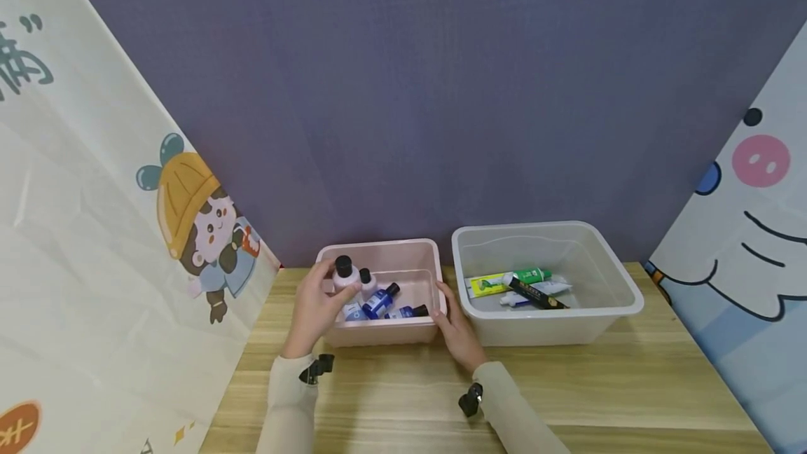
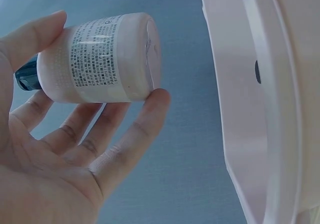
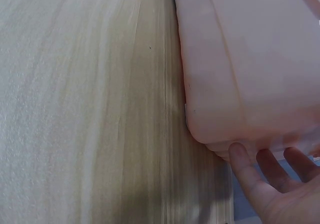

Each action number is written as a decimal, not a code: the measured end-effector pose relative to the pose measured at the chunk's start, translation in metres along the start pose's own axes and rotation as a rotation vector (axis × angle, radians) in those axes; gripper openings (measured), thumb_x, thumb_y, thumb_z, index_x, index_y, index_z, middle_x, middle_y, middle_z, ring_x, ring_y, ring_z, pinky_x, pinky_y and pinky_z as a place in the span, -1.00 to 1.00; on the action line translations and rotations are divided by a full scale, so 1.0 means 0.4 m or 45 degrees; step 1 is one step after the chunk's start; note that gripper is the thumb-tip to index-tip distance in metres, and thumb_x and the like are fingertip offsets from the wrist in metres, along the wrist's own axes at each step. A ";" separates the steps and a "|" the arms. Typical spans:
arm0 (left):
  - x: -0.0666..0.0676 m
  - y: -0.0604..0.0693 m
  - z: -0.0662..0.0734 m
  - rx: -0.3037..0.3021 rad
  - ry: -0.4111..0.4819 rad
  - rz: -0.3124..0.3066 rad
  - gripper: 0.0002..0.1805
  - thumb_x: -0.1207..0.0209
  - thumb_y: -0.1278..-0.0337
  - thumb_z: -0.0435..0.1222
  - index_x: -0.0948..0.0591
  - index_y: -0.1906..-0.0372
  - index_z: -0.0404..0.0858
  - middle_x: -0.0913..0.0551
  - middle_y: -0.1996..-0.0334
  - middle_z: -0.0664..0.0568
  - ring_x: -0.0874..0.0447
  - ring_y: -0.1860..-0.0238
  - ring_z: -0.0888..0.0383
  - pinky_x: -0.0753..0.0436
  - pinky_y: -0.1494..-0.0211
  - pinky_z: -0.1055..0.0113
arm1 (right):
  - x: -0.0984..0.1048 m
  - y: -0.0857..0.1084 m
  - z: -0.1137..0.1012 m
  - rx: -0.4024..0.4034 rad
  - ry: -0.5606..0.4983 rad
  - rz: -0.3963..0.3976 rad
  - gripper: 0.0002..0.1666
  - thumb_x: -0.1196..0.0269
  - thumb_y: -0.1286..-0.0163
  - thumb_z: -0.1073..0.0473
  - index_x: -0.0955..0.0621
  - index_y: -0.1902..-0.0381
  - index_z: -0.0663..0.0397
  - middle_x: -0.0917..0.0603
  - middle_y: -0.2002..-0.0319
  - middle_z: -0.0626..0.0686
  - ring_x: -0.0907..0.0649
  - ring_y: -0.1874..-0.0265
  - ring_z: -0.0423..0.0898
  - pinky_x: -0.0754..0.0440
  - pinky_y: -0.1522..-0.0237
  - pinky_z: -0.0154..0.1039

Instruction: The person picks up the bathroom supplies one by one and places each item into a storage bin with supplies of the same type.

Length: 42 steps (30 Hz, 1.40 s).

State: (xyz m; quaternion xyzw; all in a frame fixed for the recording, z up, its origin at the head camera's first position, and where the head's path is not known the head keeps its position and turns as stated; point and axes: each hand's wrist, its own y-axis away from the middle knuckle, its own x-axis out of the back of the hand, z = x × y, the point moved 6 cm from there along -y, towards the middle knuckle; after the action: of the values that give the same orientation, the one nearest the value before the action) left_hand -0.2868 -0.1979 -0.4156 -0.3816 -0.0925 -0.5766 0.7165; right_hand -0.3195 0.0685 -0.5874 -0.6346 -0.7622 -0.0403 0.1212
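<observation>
My left hand (image 1: 313,312) holds a pale pink bottle with a black cap (image 2: 100,59) between thumb and fingers, above the left part of the pink bin (image 1: 384,334). Dense small print covers the bottle's label in the left wrist view. In that bin lie another black-capped white bottle (image 1: 368,286), a blue bottle (image 1: 377,304), a second blue bottle with a black cap (image 1: 403,312) and a light blue item (image 1: 354,311). At the bin's front right corner, my right hand (image 1: 460,333) grips the edge; its fingertips touch the outer wall in the right wrist view.
Right of the pink bin stands a larger white bin (image 1: 542,328) with several tubes, among them a yellow-green tube (image 1: 488,284) and a black tube (image 1: 536,294). Both stand on a wooden table (image 1: 391,398), before a blue-grey curtain (image 1: 403,104). Printed sheets hang at both sides.
</observation>
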 end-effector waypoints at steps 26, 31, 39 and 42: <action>-0.017 -0.084 -0.069 0.059 -0.013 -0.106 -0.44 -0.47 -0.11 -0.24 -0.58 -0.21 -0.25 -0.68 -0.09 -0.17 -0.62 -0.12 -0.17 -0.58 -0.23 -0.13 | 0.000 -0.004 -0.006 0.012 -0.004 -0.005 -0.27 -0.04 -0.63 0.09 -0.08 -0.61 -0.50 -0.08 -0.65 0.11 -0.11 -0.61 0.26 -0.02 -0.53 0.42; -0.016 -0.093 -0.083 0.086 -0.023 -0.085 -0.47 -0.48 -0.09 -0.24 -0.60 -0.16 -0.26 -0.68 -0.05 -0.19 -0.62 -0.11 -0.22 -0.59 -0.20 -0.08 | 0.000 -0.005 -0.005 0.038 -0.012 -0.002 -0.27 -0.04 -0.63 0.11 -0.08 -0.60 -0.50 -0.09 -0.64 0.12 -0.11 -0.60 0.26 -0.02 -0.54 0.41; -0.017 -0.106 -0.091 0.063 -0.068 -0.090 -0.48 -0.48 -0.07 -0.26 -0.60 -0.15 -0.27 -0.70 -0.02 -0.19 -0.65 -0.04 -0.15 -0.64 -0.10 -0.05 | 0.000 -0.003 0.001 0.018 -0.019 -0.007 -0.29 -0.03 -0.64 0.08 -0.09 -0.60 -0.50 -0.08 -0.65 0.09 -0.08 -0.61 0.25 0.01 -0.54 0.42; -0.018 -0.111 -0.094 0.065 -0.085 -0.111 -0.49 -0.46 -0.10 -0.29 -0.59 -0.17 -0.25 -0.70 -0.02 -0.18 -0.65 -0.03 -0.13 -0.65 -0.07 -0.03 | -0.001 -0.002 0.005 0.011 -0.018 -0.006 -0.29 -0.03 -0.64 0.09 -0.09 -0.60 -0.48 -0.07 -0.65 0.09 -0.08 -0.61 0.25 0.01 -0.54 0.43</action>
State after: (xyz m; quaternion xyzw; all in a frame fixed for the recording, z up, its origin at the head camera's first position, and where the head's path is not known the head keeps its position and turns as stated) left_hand -0.3404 -0.2191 -0.4263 -0.3779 -0.1475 -0.5917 0.6967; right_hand -0.3206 0.0683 -0.5893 -0.6324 -0.7648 -0.0327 0.1184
